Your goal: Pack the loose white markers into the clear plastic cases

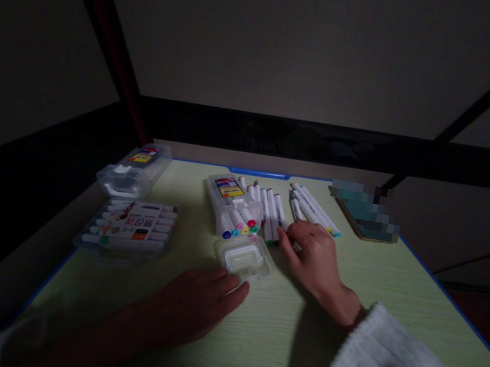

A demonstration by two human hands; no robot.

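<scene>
A clear plastic marker case point(220, 208) lies in the middle of the table, with several white markers point(238, 220) inside, their coloured ends facing me. Its flipped-open lid point(244, 258) rests towards me. My left hand point(205, 300) is by the lid's near edge, fingers loosely bent and thumb apart, holding nothing. To the right of the case, my right hand point(315, 256) reaches down to a row of loose markers point(270, 213). Its thumb and fingers close at the near end of a marker point(279, 210); part of the grip is hidden.
More loose markers point(316, 209) lie beyond my right hand. At the left are a flat case of markers point(133, 224) and another clear case point(133, 173). A teal phone-like slab, partly pixelated point(365, 217), lies at the back right. Blue edging point(259, 173) borders the light table point(265, 339).
</scene>
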